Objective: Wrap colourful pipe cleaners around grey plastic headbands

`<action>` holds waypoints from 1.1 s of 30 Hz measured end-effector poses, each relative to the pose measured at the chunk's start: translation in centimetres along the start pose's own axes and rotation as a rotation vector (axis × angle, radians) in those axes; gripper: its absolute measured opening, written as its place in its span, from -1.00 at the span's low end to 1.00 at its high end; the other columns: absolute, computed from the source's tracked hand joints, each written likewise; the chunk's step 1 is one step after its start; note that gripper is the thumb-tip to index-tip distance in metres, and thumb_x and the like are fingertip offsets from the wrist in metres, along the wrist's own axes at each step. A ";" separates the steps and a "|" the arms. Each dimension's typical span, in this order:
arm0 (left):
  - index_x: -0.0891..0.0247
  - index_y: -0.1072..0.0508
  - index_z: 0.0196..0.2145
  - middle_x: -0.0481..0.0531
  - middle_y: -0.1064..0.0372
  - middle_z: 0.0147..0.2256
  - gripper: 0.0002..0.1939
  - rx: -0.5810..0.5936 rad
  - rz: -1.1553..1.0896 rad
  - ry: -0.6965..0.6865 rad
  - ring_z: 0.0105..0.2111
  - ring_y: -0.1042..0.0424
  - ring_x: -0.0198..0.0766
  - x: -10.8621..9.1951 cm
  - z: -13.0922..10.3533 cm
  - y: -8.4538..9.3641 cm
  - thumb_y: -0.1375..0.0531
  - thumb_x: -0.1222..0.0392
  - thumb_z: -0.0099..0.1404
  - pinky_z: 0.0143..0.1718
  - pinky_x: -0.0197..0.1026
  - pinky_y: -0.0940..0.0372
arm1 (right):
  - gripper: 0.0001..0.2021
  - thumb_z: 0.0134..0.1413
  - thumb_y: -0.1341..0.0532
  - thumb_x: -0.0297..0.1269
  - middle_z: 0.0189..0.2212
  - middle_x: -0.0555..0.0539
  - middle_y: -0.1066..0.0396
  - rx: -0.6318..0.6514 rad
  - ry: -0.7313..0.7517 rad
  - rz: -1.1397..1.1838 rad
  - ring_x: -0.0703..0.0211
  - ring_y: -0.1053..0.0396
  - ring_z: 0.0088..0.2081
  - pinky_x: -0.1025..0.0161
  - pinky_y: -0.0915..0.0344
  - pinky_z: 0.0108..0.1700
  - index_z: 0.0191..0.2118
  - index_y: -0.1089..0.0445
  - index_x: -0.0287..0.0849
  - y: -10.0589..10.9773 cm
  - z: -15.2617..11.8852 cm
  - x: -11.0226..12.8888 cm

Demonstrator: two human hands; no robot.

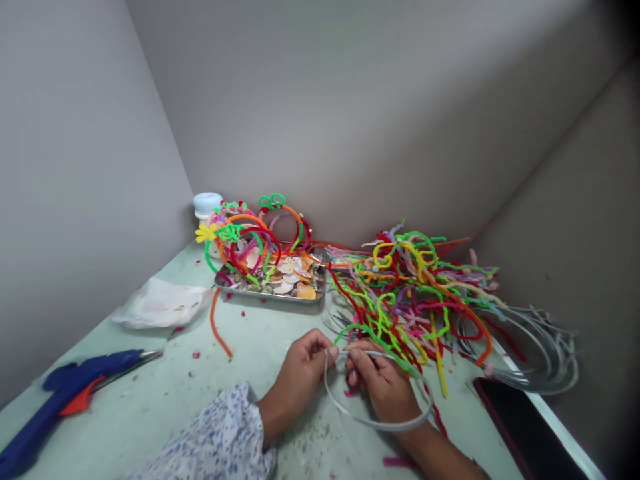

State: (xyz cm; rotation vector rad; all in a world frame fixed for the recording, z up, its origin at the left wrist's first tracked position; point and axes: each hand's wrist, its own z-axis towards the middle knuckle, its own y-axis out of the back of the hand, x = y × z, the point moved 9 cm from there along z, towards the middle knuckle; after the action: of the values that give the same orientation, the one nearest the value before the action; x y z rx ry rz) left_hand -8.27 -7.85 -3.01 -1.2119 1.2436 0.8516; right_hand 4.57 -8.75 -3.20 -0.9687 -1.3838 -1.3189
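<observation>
A thin grey headband hoop (367,423) hangs between my hands, its curve facing me. My left hand (303,365) is closed, thumb and forefinger pinching near one end of the hoop. My right hand (385,387) is closed on the hoop too, pinching it at the upper side. A green pipe cleaner (367,329) arches from my left fingertips over the right hand's fingers; whether both hands grip it is hard to tell. Just behind the hands lies a tangled heap of coloured pipe cleaners (400,293).
A metal tray (270,297) of shells holds finished-looking coloured headbands (260,233). A white plastic bag (163,303) and a blue glue gun (85,380) lie left. Clear hoops (555,367) and a dark phone (520,427) lie right. A light-blue lidded jar (207,203) stands behind.
</observation>
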 end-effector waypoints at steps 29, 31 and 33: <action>0.28 -0.54 -0.40 0.01 -0.38 -0.42 -0.87 -0.160 0.379 -0.246 -0.42 -0.33 -0.32 -2.4 -0.7 1.1 -0.27 0.17 0.14 -0.38 -0.30 -0.21 | -0.64 0.04 -0.23 0.04 -0.59 0.08 -0.30 -0.019 -0.135 0.322 0.36 -0.27 -0.62 0.42 -0.16 -0.61 -0.40 -0.34 -0.22 -0.2 0.3 -0.3; 0.28 -0.55 -0.40 0.02 -0.39 -0.43 -0.87 -0.166 0.384 -0.235 -0.43 -0.33 -0.32 -2.3 -0.7 1.2 -0.27 0.17 0.13 -0.38 -0.30 -0.21 | -0.64 0.04 -0.23 0.04 -0.60 0.08 -0.30 -0.023 -0.127 0.316 0.36 -0.26 -0.62 0.41 -0.15 -0.60 -0.40 -0.34 -0.22 -0.1 0.4 -0.3; 0.29 -0.55 -0.39 0.02 -0.40 -0.43 -0.86 -0.172 0.385 -0.221 -0.43 -0.33 -0.32 -2.2 -0.7 1.3 -0.27 0.17 0.12 -0.39 -0.30 -0.21 | -0.64 0.03 -0.23 0.04 -0.60 0.07 -0.30 -0.027 -0.122 0.307 0.36 -0.26 -0.62 0.41 -0.15 -0.61 -0.39 -0.34 -0.22 0.0 0.3 -0.3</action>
State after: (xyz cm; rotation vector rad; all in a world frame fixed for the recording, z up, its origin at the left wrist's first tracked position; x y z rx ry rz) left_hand -10.06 -7.98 -1.09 -0.9901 1.2586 1.3613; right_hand 4.56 -8.39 -3.45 -1.2430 -1.2506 -1.0654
